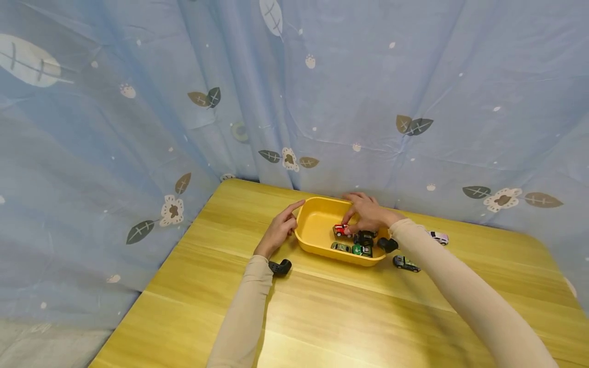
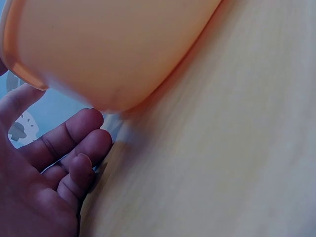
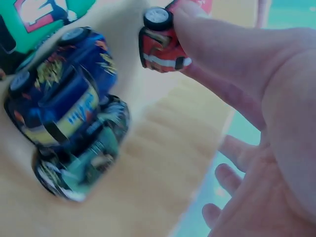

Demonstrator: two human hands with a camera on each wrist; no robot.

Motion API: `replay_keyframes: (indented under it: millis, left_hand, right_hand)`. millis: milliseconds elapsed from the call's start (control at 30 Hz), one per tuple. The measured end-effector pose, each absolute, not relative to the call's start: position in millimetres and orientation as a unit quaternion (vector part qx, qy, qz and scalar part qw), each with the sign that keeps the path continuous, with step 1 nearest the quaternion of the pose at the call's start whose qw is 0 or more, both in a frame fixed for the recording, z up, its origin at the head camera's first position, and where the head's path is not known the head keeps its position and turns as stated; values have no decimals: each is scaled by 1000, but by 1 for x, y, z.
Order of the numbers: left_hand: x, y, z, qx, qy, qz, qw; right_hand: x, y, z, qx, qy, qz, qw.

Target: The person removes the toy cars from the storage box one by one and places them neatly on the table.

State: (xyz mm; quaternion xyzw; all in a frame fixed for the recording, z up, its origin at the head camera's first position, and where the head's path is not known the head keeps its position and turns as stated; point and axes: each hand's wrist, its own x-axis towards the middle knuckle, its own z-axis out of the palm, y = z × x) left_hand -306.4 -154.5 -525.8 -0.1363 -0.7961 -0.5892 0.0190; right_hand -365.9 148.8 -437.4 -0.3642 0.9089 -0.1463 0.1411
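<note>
My right hand [image 1: 368, 213] reaches into a yellow plastic basin [image 1: 317, 202] and pinches a small red toy car [image 1: 341, 230] between thumb and forefinger. In the right wrist view that red car [image 3: 163, 47] shows a wheel and its white-striped end, and the other fingers hang apart from it. Below the hand, a dark toy car [image 1: 364, 238], a green one [image 1: 362, 250] and a camouflage-coloured one [image 1: 341, 247] lie together in the basin. My left hand [image 1: 279, 230] touches the basin's left rim with an outstretched forefinger, its other fingers loosely bent beside the wall.
On the wooden table [image 1: 198, 286], right of the basin, lie a white patterned toy car [image 1: 439, 237] and a dark green one [image 1: 406, 263], close to the right sleeve. A blue leaf-print curtain [image 1: 345, 102] hangs behind the table and along its left side.
</note>
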Motion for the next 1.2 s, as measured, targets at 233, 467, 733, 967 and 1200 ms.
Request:
replay_keyframes:
  millis: [233,467,733,967,1200]
  left_hand:
    - [-304,-154,-527,-135,-800,-584,26]
    - [-303,-155,-529,-130,-805,-579,26]
    - [-306,-155,-528,-132,-804,-579,32]
    - [-309,-157,-527,-126,-799,-587,26]
    - [-307,-154,-528,-127,-805,-579,16]
  right_hand:
    - [-357,165,-420,-386,905,-146,102]
    - [-343,199,-405,-365,917,-133,94]
    - [-336,234,-379,-350,928,-98,83]
    - [-333,263,-375,-335,935,-77,84]
    - [-319,301,-388,-324,942,-38,85]
